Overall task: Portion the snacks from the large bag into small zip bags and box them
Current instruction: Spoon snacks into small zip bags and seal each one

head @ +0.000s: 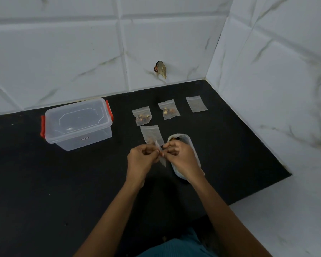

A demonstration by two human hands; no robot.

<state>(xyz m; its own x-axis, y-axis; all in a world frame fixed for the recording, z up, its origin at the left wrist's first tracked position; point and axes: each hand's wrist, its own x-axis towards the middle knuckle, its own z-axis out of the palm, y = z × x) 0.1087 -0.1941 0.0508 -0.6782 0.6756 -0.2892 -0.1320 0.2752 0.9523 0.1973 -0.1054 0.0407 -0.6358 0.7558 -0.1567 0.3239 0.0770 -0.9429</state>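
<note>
My left hand [142,159] and my right hand [182,157] both pinch a small clear zip bag [162,160] held edge-on between them above the black mat. Just behind my right hand stands the large snack bag [190,143], its mouth open and partly hidden by that hand. A third small bag [151,134] with a few snacks lies right behind my fingers. Two filled small bags [141,115] [168,109] lie farther back, and an empty one [196,104] at the right. A clear lidded box [78,123] with red clips sits at the left.
The black mat [63,182] covers the floor up to white marble-pattern walls behind and at the right. A damaged spot [160,69] shows on the back wall. The mat's right edge [258,193] meets white floor near my right arm.
</note>
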